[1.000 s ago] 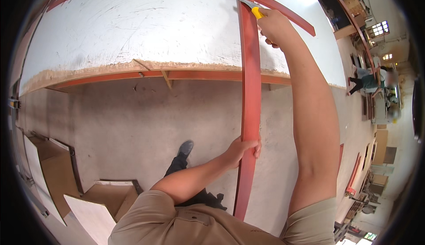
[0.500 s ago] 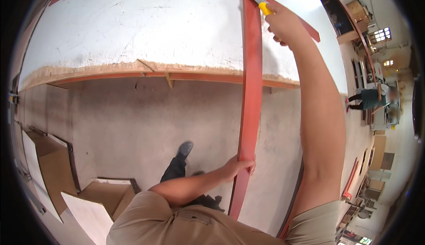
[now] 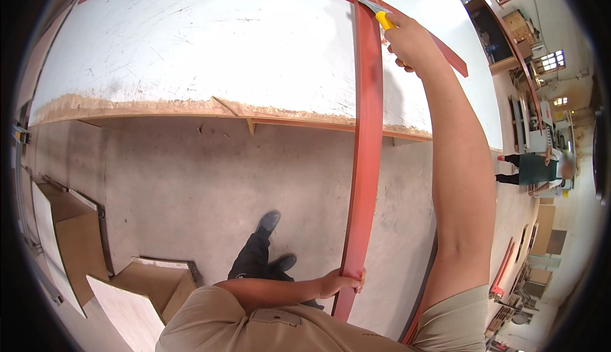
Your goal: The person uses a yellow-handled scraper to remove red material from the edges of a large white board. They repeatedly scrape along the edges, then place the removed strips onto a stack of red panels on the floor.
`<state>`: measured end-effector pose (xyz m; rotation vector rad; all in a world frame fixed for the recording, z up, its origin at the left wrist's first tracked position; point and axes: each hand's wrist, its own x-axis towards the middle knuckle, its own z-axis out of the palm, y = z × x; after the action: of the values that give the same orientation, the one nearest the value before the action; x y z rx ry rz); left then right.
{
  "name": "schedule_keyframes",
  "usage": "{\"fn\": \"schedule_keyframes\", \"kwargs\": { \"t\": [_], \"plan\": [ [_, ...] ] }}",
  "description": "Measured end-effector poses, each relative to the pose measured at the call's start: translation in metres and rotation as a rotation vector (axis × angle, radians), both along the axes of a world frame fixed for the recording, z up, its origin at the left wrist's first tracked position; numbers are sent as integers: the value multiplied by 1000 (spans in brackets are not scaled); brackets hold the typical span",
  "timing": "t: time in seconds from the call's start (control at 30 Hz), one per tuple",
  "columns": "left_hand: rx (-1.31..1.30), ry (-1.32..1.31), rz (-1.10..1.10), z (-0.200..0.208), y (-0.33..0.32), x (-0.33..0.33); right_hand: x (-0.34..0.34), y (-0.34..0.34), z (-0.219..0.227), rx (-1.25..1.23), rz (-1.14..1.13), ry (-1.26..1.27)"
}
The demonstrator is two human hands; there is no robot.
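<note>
Left hand is gripping a long red bar (image 3: 367,148) that is lying across a bench

A grey concrete floor (image 3: 191,180) is stretching beneath everything. On it, a white-topped workbench (image 3: 203,40) is filling the upper part of the view, its top showing dark scratches and its near edge showing rough, bare brown patches. The long red bar is overhanging that edge: its far end is lying over the bench, while its near end is reaching toward the person's tan shirt (image 3: 280,326). Near the far end, it is crossing above a second red bar (image 3: 453,59).

At lower left, two brown-and-white box-like pieces (image 3: 83,244) are standing on the floor. Far to the right, a co-worker in a dark green apron (image 3: 538,168) is appearing sideways.

The left hand (image 3: 340,283) is wrapping around the bar close to its near end. The right hand (image 3: 410,43) is closing around the handle of a yellow-handled bladed tool (image 3: 383,20), whose grey, tapering blade is slanting over the bar's upper face by the far end.
</note>
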<state>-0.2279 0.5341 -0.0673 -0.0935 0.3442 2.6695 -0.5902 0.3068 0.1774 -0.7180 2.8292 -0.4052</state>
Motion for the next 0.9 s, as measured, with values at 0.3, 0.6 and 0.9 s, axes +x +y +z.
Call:
{"fn": "schedule_keyframes", "kwargs": {
  "t": [0.3,0.6,0.9],
  "plan": [
    [8,-3,-28,0,-6,9,-14,-17,0,-35,-5,-13],
    [48,-97,-36,3,-9,20,-37,-35,-21,-140,2,71],
    [72,-149,-46,-3,-6,36,-40,61,-59,-720,-41,380]
  ]
}}
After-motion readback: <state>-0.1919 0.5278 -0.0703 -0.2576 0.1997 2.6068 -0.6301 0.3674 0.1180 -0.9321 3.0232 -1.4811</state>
